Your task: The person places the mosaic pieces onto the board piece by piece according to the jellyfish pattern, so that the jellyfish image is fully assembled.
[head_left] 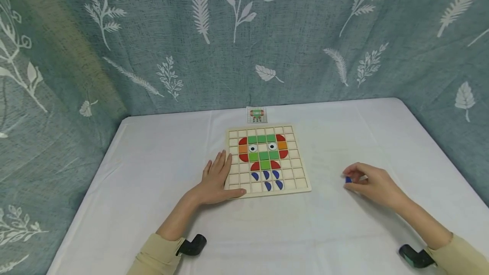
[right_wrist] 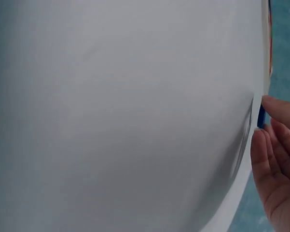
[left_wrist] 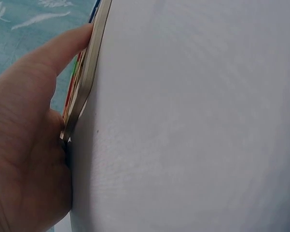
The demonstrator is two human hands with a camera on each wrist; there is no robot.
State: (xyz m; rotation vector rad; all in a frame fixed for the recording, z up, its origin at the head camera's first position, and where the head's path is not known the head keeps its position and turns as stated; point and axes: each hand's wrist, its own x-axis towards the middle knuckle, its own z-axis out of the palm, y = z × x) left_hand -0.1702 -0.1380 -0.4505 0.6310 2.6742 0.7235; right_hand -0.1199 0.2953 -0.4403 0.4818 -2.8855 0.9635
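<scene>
A wooden grid board point(head_left: 299, 173) lies on the white cloth, bearing red, orange and green pieces, two eye tiles point(head_left: 272, 146) and several blue rounded pieces point(head_left: 266, 175) in its lower rows. My left hand point(head_left: 214, 181) rests against the board's left side, its fingers extended along that edge and the thumb across the lower left corner. In the left wrist view, the thumb touches the board's side point(left_wrist: 89, 67). To the right of the board, my right hand point(head_left: 376, 183) pinches a small blue piece point(right_wrist: 261, 117) between thumb and fingertips, close over the cloth.
A small picture card point(head_left: 257, 115) showing a similar coloured figure lies just behind the board. White cloth point(head_left: 160, 152) covers the table, and a blue-green leaf-patterned curtain point(head_left: 214, 71) hangs around its back and sides. Each wrist wears a black camera point(head_left: 192, 245).
</scene>
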